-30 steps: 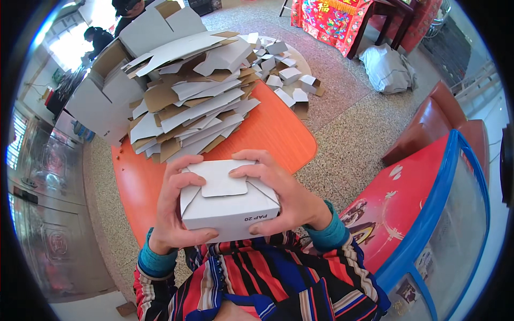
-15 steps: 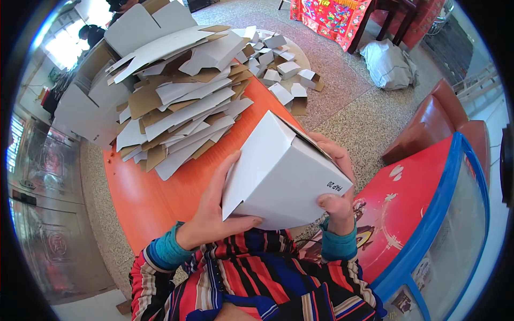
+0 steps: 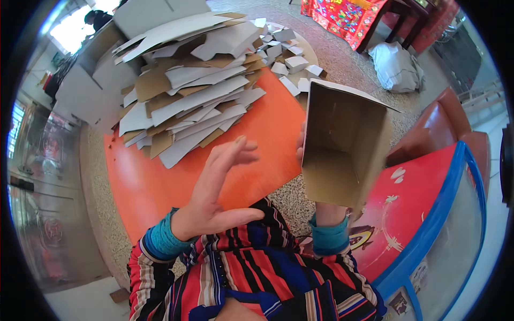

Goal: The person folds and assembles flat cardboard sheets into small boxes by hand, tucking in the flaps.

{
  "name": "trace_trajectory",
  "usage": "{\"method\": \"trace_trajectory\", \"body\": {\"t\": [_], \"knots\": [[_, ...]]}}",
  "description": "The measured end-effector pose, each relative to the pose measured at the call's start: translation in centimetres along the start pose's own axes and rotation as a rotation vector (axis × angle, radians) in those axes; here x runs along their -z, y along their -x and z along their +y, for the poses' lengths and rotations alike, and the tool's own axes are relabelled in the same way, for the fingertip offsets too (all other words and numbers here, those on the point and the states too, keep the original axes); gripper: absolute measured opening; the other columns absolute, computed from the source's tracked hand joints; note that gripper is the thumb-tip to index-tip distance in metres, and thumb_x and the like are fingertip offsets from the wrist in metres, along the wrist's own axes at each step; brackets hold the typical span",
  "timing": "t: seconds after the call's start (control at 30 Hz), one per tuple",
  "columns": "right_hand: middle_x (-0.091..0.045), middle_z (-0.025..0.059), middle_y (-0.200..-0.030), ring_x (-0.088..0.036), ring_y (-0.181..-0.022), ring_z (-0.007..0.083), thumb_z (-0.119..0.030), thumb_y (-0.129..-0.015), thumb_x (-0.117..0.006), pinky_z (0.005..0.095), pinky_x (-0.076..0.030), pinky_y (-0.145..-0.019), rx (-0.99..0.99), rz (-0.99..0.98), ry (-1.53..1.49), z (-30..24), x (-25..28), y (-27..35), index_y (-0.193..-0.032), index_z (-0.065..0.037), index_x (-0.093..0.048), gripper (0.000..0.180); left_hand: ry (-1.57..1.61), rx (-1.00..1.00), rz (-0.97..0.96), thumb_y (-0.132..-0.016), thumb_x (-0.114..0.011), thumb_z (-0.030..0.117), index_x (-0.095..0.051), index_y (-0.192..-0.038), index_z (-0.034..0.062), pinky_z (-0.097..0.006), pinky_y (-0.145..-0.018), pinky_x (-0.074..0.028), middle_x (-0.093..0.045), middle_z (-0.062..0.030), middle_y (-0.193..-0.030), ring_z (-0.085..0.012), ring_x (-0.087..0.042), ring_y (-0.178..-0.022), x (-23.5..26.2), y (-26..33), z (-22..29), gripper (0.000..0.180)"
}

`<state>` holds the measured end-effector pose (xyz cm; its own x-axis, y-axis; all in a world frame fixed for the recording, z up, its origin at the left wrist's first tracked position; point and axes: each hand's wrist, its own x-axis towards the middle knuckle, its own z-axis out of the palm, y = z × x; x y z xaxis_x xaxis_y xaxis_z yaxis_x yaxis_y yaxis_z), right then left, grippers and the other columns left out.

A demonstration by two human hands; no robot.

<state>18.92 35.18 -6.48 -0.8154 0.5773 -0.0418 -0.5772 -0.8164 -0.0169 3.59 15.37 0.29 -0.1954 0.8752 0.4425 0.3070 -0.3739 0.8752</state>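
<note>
My right hand [image 3: 327,213] holds a white cardboard box [image 3: 345,142] from behind, and the box hides most of that hand. Its brown hollow inside faces me, with the top panel sticking out to the right. Only a few fingertips show at the box's left edge. To the left of the box, my left hand [image 3: 222,187] hovers over the orange table [image 3: 262,179] with its fingers apart and nothing in it. Beyond my left hand, a tall stack of flat white-and-brown carton blanks [image 3: 198,96] lies on the table.
Several folded small boxes [image 3: 286,53] lie in a heap on the floor past the table. A white sack [image 3: 395,67] sits near a dark wooden stand. At right are a brown leather chair [image 3: 428,128] and a red-topped case with a blue frame [image 3: 455,187].
My left hand has let go of the box and spread open. In my right hand, the box has moved right and turned so that its hollow side now faces me.
</note>
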Motion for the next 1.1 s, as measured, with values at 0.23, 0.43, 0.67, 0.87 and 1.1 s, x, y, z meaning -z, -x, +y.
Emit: {"method": "trace_trajectory", "body": {"t": [0.23,0.43,0.67,0.87,1.1], "knots": [[-0.039,0.0167,-0.146,-0.04,-0.132,0.0316,-0.04,-0.094,-0.05,0.0497,-0.032,-0.11,-0.386,-0.207,-0.169,5.0,-2.0,0.8,-0.144,-0.011,-0.038,0.059,-0.46,-0.072,0.049,-0.068,-0.084,0.02,-0.021,-0.148,0.0037,-0.046,-0.108,-0.034,-0.033,-0.0199,-0.142,-0.0343,-0.042,-0.126,0.3,-0.8,2.5,0.103],[-0.037,0.013,-0.148,-0.039,-0.134,0.0291,-0.039,-0.095,-0.05,0.0469,-0.031,-0.112,-0.272,0.138,0.249,5.8,4.1,5.9,-0.145,-0.011,-0.036,0.059,-0.634,-0.222,0.146,-0.059,-0.087,0.024,-0.022,-0.148,0.0033,-0.047,-0.111,-0.03,-0.027,-0.02,-0.146,-0.0371,-0.034,-0.132,0.9,-1.5,2.2,0.112],[-0.04,0.0116,-0.146,-0.04,-0.132,0.0293,-0.034,-0.094,-0.052,0.0484,-0.031,-0.112,-0.166,-0.035,0.375,7.7,3.5,6.1,-0.143,-0.012,-0.039,0.055,-0.749,-0.3,0.122,-0.05,-0.089,0.026,-0.019,-0.149,0.0034,-0.047,-0.109,-0.031,-0.027,-0.0199,-0.145,-0.0379,-0.033,-0.13,2.4,-0.9,2.1,0.124],[-0.042,0.0102,-0.144,-0.042,-0.131,0.0295,-0.029,-0.092,-0.054,0.0499,-0.03,-0.112,-0.006,-0.246,0.508,7.7,2.0,4.6,-0.141,-0.014,-0.041,0.053,-0.653,-0.313,0.255,-0.045,-0.089,0.027,-0.016,-0.15,0.0014,-0.047,-0.106,-0.033,-0.028,-0.0218,-0.143,-0.0386,-0.034,-0.127,1.1,-1.6,1.6,0.13],[-0.051,0.0084,-0.138,-0.049,-0.125,0.0239,-0.033,-0.096,-0.053,0.0408,-0.037,-0.108,-0.037,-0.162,0.414,7.4,1.3,4.4,-0.14,-0.013,-0.043,0.05,-0.667,-0.241,0.267,-0.046,-0.092,0.032,-0.002,-0.15,-0.0045,-0.047,-0.109,-0.029,-0.019,-0.0227,-0.151,-0.038,-0.029,-0.132,-0.9,-3.1,0.6,0.141]]}}
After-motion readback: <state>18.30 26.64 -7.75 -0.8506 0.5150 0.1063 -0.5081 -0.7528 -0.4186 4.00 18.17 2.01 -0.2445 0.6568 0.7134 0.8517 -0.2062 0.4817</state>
